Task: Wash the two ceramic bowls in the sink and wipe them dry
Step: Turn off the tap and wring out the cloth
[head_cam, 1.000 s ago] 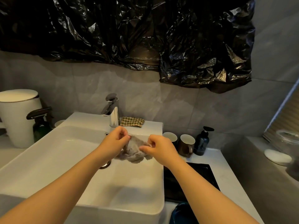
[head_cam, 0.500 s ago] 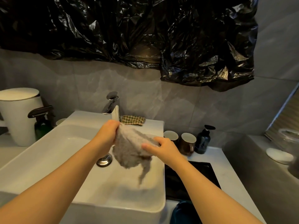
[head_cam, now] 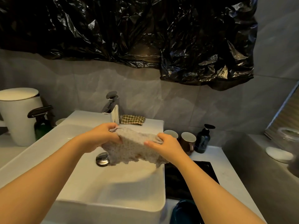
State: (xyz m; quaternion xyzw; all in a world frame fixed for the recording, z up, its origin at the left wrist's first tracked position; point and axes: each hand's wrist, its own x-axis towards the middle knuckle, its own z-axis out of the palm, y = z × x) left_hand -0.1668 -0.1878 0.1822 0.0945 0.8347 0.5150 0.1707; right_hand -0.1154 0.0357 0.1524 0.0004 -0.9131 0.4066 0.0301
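Observation:
A grey textured cloth (head_cam: 134, 147) hangs spread out over the white sink (head_cam: 113, 188). My left hand (head_cam: 103, 136) pinches its upper left corner just in front of the chrome tap (head_cam: 113, 107). My right hand (head_cam: 165, 144) grips its upper right corner near the sink's right rim. The basin below holds no bowl that I can see. A dark teal bowl (head_cam: 182, 212) shows partly at the bottom edge, right of the sink, beside a black tray (head_cam: 202, 172).
A checked cloth (head_cam: 132, 119) lies on the sink's back ledge. Two mugs (head_cam: 187, 141) and a dark pump bottle (head_cam: 203, 139) stand right of the sink. A white bin (head_cam: 17, 115) and green spray bottle (head_cam: 42, 125) stand left. Black plastic sheeting (head_cam: 145, 33) hangs above.
The cloth was bunched between both hands, then shaken loose. My hands have moved apart and now hold it stretched open by its top corners.

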